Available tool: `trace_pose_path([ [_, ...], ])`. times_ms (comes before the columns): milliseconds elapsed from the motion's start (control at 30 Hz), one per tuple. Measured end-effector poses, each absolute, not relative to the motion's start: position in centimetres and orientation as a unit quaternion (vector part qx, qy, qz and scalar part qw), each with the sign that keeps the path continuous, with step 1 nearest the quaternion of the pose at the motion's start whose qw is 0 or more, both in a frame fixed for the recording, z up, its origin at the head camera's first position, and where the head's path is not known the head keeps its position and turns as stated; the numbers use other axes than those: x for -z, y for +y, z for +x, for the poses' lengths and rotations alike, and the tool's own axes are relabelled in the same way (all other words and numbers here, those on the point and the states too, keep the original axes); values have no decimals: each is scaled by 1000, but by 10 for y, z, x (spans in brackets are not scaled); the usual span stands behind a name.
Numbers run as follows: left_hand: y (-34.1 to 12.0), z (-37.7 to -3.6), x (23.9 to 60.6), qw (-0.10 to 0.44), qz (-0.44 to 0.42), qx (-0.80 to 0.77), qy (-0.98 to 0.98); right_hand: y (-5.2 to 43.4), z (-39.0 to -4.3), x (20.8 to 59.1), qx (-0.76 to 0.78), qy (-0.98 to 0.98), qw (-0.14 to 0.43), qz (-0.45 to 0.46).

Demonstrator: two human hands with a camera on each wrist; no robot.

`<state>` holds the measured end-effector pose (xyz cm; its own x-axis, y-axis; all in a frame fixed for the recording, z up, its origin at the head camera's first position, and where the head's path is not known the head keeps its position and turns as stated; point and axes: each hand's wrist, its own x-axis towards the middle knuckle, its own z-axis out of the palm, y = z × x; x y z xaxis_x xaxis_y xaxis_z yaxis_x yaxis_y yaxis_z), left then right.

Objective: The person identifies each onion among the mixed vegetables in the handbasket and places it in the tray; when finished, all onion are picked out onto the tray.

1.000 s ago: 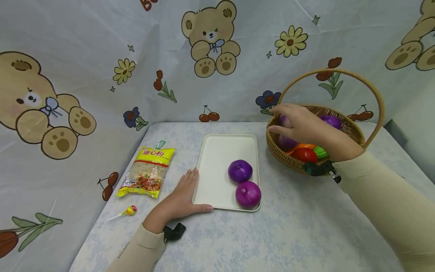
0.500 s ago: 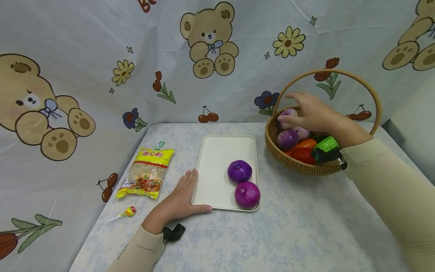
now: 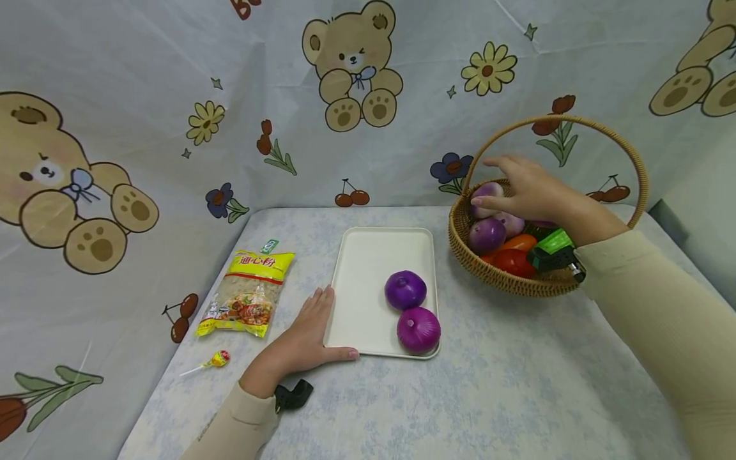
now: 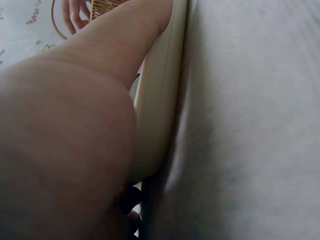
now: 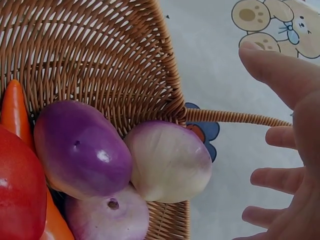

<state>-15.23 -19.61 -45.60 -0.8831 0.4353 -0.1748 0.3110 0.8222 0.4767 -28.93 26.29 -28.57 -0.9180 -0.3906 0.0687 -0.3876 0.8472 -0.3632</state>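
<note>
My left hand (image 3: 310, 329) lies flat on the table, fingers along the left edge of a cream tray (image 3: 368, 262) and thumb along its front edge. In the left wrist view, my left hand (image 4: 70, 150) presses against the tray rim (image 4: 160, 100). Two purple onions (image 3: 405, 289) (image 3: 418, 329) sit on the tray's right side. My right hand (image 3: 514, 188) hovers with spread fingers over a wicker basket (image 3: 517, 284). Just below my right hand (image 5: 307, 165) lies a pale onion (image 5: 170, 160), untouched, beside a purple onion (image 5: 82, 147).
The basket also holds a red tomato (image 3: 508, 262), an orange carrot (image 3: 517, 243) and something green (image 3: 552, 241). A yellow pasta packet (image 3: 247, 294) and a lollipop (image 3: 215, 359) lie left of the tray. A bear-print cloth walls the table's back and left.
My right hand has lifted from the basket's left rim to a spot higher and further back over the pale onion. The left hand has not moved.
</note>
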Motion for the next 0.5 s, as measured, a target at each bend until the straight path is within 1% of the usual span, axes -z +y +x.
trace_pose_path([
  [500, -196, -153, 456, 142, 199, -222, 944, 259, -302, 301, 197, 961, 46, -189],
])
